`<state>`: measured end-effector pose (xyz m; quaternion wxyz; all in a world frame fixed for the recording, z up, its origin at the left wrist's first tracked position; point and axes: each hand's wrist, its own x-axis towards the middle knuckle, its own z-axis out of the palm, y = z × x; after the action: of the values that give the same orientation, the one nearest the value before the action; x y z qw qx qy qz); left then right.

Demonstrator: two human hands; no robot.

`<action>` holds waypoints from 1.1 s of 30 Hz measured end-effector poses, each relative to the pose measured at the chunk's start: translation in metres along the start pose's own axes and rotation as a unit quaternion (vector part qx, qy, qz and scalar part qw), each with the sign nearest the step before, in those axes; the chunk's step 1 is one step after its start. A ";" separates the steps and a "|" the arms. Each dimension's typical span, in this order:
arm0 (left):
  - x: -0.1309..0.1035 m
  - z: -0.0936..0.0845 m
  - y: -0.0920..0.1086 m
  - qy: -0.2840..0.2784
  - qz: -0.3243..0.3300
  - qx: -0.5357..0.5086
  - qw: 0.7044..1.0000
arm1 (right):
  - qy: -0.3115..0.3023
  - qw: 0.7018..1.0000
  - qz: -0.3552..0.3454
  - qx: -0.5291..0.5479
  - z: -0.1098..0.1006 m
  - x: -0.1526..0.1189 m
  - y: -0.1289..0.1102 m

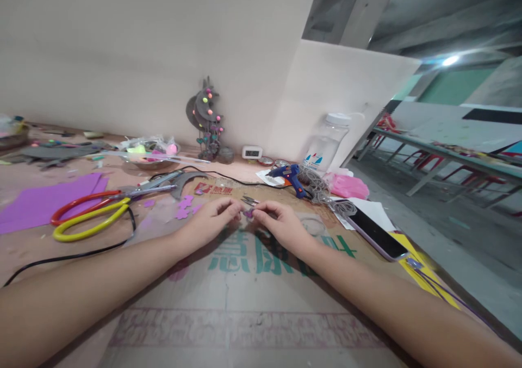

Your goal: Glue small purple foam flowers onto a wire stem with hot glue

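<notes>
My left hand [214, 218] and my right hand [281, 222] meet over the printed cardboard [244, 292], fingertips close together. Between them is a tiny purple piece [248, 213], pinched by my right thumb and forefinger. The left thumb and fingers are also pressed together beside it; whatever is in that pinch is too small to tell. Just behind the fingertips lie small metal snips [249, 200]. To the left of my left hand are purple flower-shaped cutouts [182, 211].
Large scissors [84, 216] with red and yellow handles and purple sheets [53, 200] lie left. A blue glue gun [291, 178], grey cord [314, 186], a phone [377, 232] and a water bottle [326, 142] stand right. A grey moon ornament [204, 112] leans at the wall.
</notes>
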<state>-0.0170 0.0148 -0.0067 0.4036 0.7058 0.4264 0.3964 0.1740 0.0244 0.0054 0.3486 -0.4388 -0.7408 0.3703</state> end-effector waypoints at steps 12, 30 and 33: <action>-0.006 0.004 0.005 -0.019 0.027 0.070 0.997 | 0.040 0.987 -0.095 -0.120 -0.001 -0.003 -0.006; -0.004 0.005 0.010 -0.013 0.004 0.019 1.000 | 0.008 0.997 -0.042 -0.068 0.000 -0.002 -0.005; -0.003 0.005 0.010 -0.013 0.002 0.021 1.000 | 0.015 0.998 -0.018 -0.064 -0.001 -0.001 -0.006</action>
<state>-0.0110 0.0079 0.0001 0.3936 0.7202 0.4277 0.3787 0.1728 0.0217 0.0108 0.3373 -0.4523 -0.7654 0.3097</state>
